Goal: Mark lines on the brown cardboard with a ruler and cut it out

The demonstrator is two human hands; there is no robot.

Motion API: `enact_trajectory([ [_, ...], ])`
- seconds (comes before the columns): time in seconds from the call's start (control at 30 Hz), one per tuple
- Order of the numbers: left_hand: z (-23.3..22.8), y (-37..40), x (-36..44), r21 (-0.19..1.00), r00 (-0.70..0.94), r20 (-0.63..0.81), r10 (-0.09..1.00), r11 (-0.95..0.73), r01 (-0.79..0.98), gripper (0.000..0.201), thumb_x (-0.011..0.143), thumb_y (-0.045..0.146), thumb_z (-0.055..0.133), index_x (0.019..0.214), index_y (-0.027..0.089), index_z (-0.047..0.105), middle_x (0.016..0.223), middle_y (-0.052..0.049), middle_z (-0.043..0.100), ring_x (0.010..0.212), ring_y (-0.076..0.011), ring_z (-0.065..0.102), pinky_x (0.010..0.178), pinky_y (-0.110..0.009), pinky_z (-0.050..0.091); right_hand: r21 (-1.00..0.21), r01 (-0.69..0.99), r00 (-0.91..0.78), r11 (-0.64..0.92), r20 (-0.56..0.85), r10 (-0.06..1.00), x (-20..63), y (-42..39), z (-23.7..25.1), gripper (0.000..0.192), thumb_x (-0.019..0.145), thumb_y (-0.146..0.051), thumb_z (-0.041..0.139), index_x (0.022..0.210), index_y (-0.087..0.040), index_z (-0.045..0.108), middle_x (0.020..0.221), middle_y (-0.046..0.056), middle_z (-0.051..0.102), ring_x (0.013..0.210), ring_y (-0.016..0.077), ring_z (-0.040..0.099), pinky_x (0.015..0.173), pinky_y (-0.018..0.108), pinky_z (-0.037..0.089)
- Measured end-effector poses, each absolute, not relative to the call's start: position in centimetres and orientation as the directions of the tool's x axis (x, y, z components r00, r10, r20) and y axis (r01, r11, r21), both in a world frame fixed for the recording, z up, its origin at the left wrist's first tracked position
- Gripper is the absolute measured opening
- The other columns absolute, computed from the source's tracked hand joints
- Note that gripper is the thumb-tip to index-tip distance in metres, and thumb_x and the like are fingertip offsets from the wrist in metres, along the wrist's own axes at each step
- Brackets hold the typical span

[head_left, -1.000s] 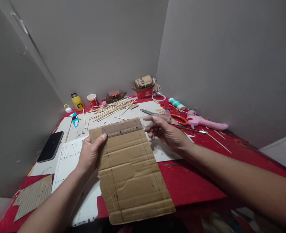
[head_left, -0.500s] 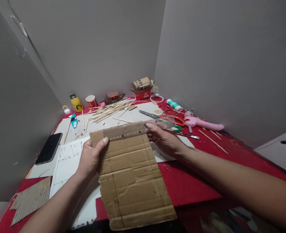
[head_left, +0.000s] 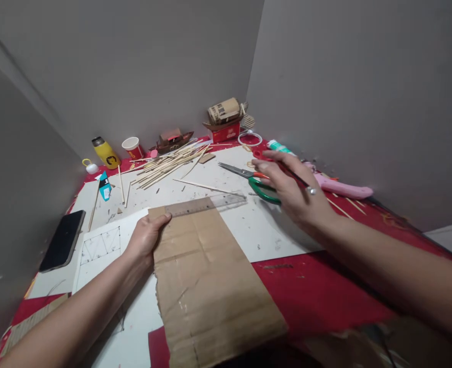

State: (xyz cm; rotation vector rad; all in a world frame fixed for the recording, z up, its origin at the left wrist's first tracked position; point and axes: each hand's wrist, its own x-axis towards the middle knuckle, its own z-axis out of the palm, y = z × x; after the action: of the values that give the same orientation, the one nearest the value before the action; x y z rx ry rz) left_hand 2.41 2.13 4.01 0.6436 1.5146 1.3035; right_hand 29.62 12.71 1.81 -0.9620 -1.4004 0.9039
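My left hand [head_left: 148,236] pinches the upper left corner of a brown cardboard piece [head_left: 214,276], its thumb pressing a clear ruler [head_left: 195,205] against the top edge. The ruler sticks out past the cardboard's right side. My right hand [head_left: 290,186] is off the cardboard, over the scissors [head_left: 262,189] with green and orange handles. A dark pencil [head_left: 305,186] with a metal end is tucked between its fingers, which are otherwise stretched out. Whether those fingers touch the scissors I cannot tell.
Thin wooden sticks [head_left: 172,166] lie in a pile at the back. Behind them stand a yellow bottle [head_left: 106,153], a paper cup [head_left: 133,148] and model boats [head_left: 174,140]. A phone [head_left: 63,240] lies left, a pink glue gun [head_left: 344,188] right. A drawn sheet [head_left: 99,245] is under my left arm.
My right hand has let go of the ruler and moved right and up with the pencil, over the scissors. My left hand still grips the cardboard and ruler. Fewer pencil lines show on the cardboard.
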Motion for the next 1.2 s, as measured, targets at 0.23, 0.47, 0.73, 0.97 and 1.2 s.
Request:
enact_trajectory([
  [0.23,3.9,4.3,3.7,0.963,-0.333,-0.264,0.905,0.265,-0.043,0.038,0.062,0.035,0.084,0.092,0.019,0.067,0.073,0.000,0.073,0.064,-0.0184,0.067,0.062,-0.027,0.051,-0.476,0.400,-0.641,0.783,0.465,0.610,28.1,11.7,2.0,0.035,0.090,-0.031,0.065,0.123,-0.020,0.063,0.118,0.017,0.070,0.111,0.0328,0.066,0.094,0.051,0.053],
  [0.47,3.8,5.9,1.4,0.861,-0.204,-0.219,0.954,0.288,0.420,0.063,0.066,0.046,0.085,0.118,0.014,0.069,0.097,-0.014,0.075,0.088,-0.0317,0.069,0.076,-0.039,0.053,-0.295,0.318,-0.746,0.901,0.509,0.430,28.8,14.0,-1.6,0.027,0.100,-0.025,0.050,0.121,-0.021,0.067,0.112,0.014,0.075,0.102,0.0274,0.069,0.088,0.045,0.054],
  [0.73,2.4,2.6,1.3,0.147,0.493,0.269,0.827,-0.541,0.828,0.065,0.092,0.031,0.060,0.152,0.018,0.039,0.150,-0.017,0.051,0.135,-0.0338,0.050,0.107,-0.050,0.045,-0.305,0.285,-0.768,0.909,0.495,0.407,29.9,14.2,-2.1,0.036,0.103,-0.026,0.040,0.132,-0.029,0.061,0.125,0.009,0.072,0.115,0.0272,0.064,0.098,0.044,0.047],
  [0.97,1.2,1.7,2.5,0.023,0.602,0.152,0.784,-0.612,0.791,0.060,0.097,0.030,0.051,0.150,0.007,0.038,0.155,-0.017,0.044,0.145,-0.0367,0.038,0.105,-0.058,0.049,-0.239,0.302,-0.810,0.923,0.447,0.381,30.4,14.3,-1.6,0.032,0.102,-0.019,0.041,0.130,-0.019,0.057,0.122,0.012,0.071,0.113,0.0250,0.062,0.098,0.042,0.047],
  [1.2,1.8,2.0,2.4,-0.004,0.630,0.139,0.764,-0.636,0.772,0.061,0.094,0.030,0.054,0.148,0.004,0.043,0.155,-0.017,0.044,0.145,-0.0428,0.034,0.101,-0.061,0.052,-0.334,0.222,-0.859,0.916,0.376,0.346,31.7,14.9,-0.5,0.046,0.099,-0.020,0.046,0.145,-0.025,0.046,0.131,0.011,0.065,0.117,0.0249,0.061,0.097,0.039,0.048],
])
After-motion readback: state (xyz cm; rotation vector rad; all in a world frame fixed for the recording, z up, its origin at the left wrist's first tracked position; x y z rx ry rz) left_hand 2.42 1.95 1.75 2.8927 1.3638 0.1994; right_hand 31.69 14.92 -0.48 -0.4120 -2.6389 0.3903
